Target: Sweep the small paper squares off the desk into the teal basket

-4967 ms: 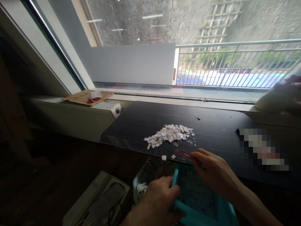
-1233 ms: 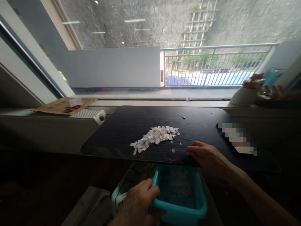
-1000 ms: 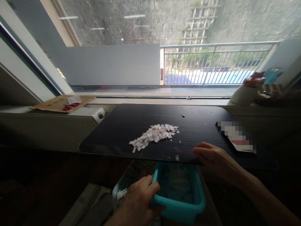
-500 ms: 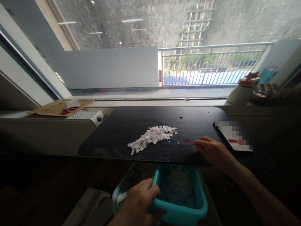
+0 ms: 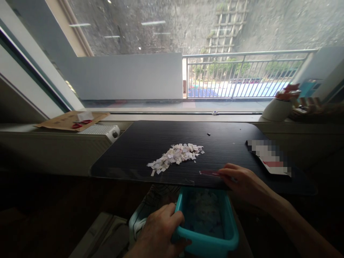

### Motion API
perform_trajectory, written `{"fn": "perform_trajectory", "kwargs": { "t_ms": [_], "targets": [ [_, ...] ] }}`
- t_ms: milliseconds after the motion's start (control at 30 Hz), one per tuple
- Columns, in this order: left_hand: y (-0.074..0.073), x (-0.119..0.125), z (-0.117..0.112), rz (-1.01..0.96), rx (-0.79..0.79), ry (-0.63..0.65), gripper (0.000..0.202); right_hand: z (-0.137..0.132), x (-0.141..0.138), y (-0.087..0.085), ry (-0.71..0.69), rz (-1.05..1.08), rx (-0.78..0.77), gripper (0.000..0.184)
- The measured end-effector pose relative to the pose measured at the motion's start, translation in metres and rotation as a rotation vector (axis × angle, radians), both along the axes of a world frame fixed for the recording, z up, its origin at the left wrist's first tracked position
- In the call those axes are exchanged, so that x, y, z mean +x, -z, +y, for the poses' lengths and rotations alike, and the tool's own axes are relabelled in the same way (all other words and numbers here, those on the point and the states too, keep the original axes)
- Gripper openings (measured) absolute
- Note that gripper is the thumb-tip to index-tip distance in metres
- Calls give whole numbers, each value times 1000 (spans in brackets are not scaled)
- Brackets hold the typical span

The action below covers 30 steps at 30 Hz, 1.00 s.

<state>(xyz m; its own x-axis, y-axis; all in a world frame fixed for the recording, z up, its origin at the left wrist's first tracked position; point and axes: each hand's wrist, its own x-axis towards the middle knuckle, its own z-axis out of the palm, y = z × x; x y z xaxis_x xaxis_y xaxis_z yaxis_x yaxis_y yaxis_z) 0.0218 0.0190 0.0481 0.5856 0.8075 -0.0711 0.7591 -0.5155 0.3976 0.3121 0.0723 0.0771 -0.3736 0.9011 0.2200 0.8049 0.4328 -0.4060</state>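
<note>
My left hand [image 5: 162, 224] is closed around the left rim of a turquoise plastic tub [image 5: 232, 229] below the table's front edge. Pale paper scraps [image 5: 205, 209] lie in the tub's shadowed bottom. Above the tabletop's near edge, my right hand [image 5: 236, 179] pinches a thin, flat, reddish strip [image 5: 211, 173], perhaps plastic, that points left. A tiny white scrap [image 5: 200, 172] is at the strip's far tip. Left of it, a loose heap of small cut paper pieces [image 5: 178, 156] spreads over the black table [image 5: 129, 143].
A phone-like slab [image 5: 272, 166], partly pixelated, lies at the table's right. Red-handled scissors [image 5: 77, 126] rest on a brown envelope [image 5: 53, 122] by the radiator [image 5: 99, 132]. On the sill stands a white pot [image 5: 276, 109]. A small dark bit [image 5: 208, 134] sits behind the heap.
My right hand has drawn the reddish strip toward the table's near edge, and a small white scrap has shifted with its tip. My left hand keeps its hold on the tub.
</note>
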Motion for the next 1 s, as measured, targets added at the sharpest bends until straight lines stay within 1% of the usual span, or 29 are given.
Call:
{"fn": "perform_trajectory", "kwargs": {
  "t_ms": [167,267,333,467,800,1000],
  "targets": [
    [5,7,2,50,-47,0,32,22,-10,1,57,-3,81,26],
    [9,4,2,54,-39,-1,31,35,-16,2,51,-29,73,26],
    [12,1,2,35,-16,-2,30,39,-18,3,47,-45,57,27],
    [14,-2,0,-20,21,3,27,36,-18,5,52,-64,36,27],
    [10,-2,-5,-92,15,28,25,32,-15,8,40,-72,16,27],
    [15,-5,-7,-113,21,54,25,29,-13,10,42,-49,27,26]
  ]
}}
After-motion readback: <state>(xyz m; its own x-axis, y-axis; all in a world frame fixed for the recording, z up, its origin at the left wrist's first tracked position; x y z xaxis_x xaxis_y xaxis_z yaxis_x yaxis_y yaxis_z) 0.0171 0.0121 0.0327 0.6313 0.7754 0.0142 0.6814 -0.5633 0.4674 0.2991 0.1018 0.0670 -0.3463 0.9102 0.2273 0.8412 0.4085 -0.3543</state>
